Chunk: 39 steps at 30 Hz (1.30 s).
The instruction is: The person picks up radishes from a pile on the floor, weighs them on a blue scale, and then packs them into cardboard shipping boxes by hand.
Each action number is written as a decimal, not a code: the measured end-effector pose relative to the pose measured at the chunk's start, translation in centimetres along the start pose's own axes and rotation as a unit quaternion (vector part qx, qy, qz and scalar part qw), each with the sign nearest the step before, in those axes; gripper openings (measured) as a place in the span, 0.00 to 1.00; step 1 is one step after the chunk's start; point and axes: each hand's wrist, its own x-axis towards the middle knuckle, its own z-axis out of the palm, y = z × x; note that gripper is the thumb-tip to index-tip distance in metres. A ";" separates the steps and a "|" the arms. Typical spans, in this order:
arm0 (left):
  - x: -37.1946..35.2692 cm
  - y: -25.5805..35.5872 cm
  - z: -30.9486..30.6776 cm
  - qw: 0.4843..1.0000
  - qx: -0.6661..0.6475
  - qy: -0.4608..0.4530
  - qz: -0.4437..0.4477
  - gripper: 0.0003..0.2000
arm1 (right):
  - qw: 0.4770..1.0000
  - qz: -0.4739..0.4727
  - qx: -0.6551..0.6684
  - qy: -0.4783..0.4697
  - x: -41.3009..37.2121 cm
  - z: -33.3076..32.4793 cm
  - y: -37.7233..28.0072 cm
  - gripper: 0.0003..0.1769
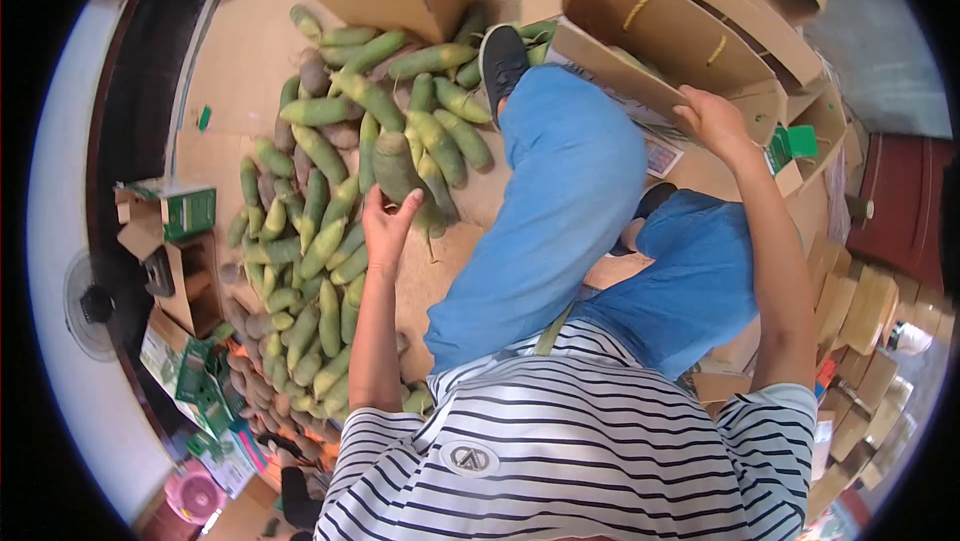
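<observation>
My left hand (390,226) is closed round the lower part of a large green radish (396,166), over the right side of a wide pile of green radishes (318,231). The thumb is on its right side and thin root ends hang below. My right hand (712,119) is at the near edge of an open cardboard box (640,26) with yellow cord handles; its fingertips touch or nearly touch the rim, too small to tell which. The inside of that box is mostly hidden.
Another open box (385,3) stands behind the pile. Green and brown cartons (185,213) are at the left, near a fan (95,303). A pink basin (195,496) sits lower left. My shoe (503,63) is beside the radishes. Stacked wooden blocks (868,311) are at the right.
</observation>
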 end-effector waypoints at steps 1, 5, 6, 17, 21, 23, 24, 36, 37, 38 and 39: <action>0.7 2.0 0.4 0.999 -0.028 0.005 0.021 0.17 | 1.000 0.004 -0.004 -0.012 0.1 -0.1 0.0 0.14; 3.5 8.5 2.0 0.992 -0.100 -0.020 0.072 0.18 | 1.000 0.015 -0.002 -0.013 0.1 -0.5 -0.3 0.13; 4.2 10.1 2.7 0.988 -0.127 -0.026 0.089 0.18 | 1.000 0.014 0.002 -0.012 0.0 -0.5 -0.3 0.13; 5.8 36.5 11.2 0.866 -0.266 -0.178 0.384 0.18 | 0.999 0.028 0.018 -0.030 0.2 -0.5 -0.2 0.11; 6.9 38.9 16.7 0.830 -0.315 -0.246 0.390 0.17 | 1.000 0.001 0.016 -0.019 -0.3 -0.2 0.0 0.10; 6.3 38.3 18.6 0.869 -0.252 -0.239 0.351 0.16 | 1.000 -0.001 0.008 -0.026 -0.4 -0.3 -0.2 0.09; 6.5 37.4 20.1 0.848 -0.292 -0.260 0.359 0.16 | 1.000 -0.001 0.004 -0.029 -0.5 -0.4 -0.3 0.09; 10.5 26.9 23.1 0.765 0.291 -0.072 0.570 0.28 | 1.000 0.006 -0.021 0.005 -0.3 -0.2 0.2 0.08; 10.7 26.9 21.7 0.795 0.273 -0.087 0.535 0.26 | 1.000 0.012 -0.013 -0.006 -0.3 -0.2 0.4 0.08; 10.8 26.5 19.8 0.804 0.237 -0.083 0.539 0.25 | 0.999 0.015 -0.027 -0.015 -0.2 0.2 0.8 0.09; 10.1 26.1 17.4 0.836 0.237 -0.101 0.484 0.25 | 0.999 0.015 -0.030 -0.029 -0.2 -0.2 0.4 0.09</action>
